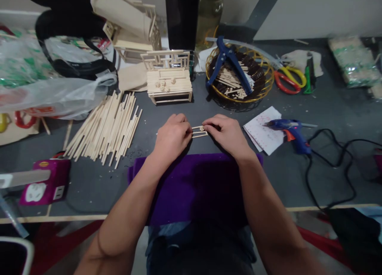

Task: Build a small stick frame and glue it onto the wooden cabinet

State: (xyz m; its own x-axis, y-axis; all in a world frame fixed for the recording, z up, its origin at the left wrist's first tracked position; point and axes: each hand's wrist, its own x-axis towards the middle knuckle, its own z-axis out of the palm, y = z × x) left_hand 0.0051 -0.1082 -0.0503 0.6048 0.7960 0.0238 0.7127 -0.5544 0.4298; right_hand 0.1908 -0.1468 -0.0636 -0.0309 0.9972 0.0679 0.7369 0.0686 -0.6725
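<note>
Between my hands lies a small frame of thin wooden sticks, low over the grey table just beyond the purple cloth. My left hand is closed on its left end, the fingertips partly hidden. At the right end, my right hand pinches the frame by a small pale piece, thumb and forefinger together. Straight ahead stands a miniature wooden bench with a lattice back and a few little wooden bits on its seat. To the left a pile of loose wooden sticks is spread out.
A purple cloth hangs over the near edge. Right of my hands are folded papers and a blue glue gun with its cable. A wicker basket holds blue cutters; scissors lie beside it. A purple power socket sits left.
</note>
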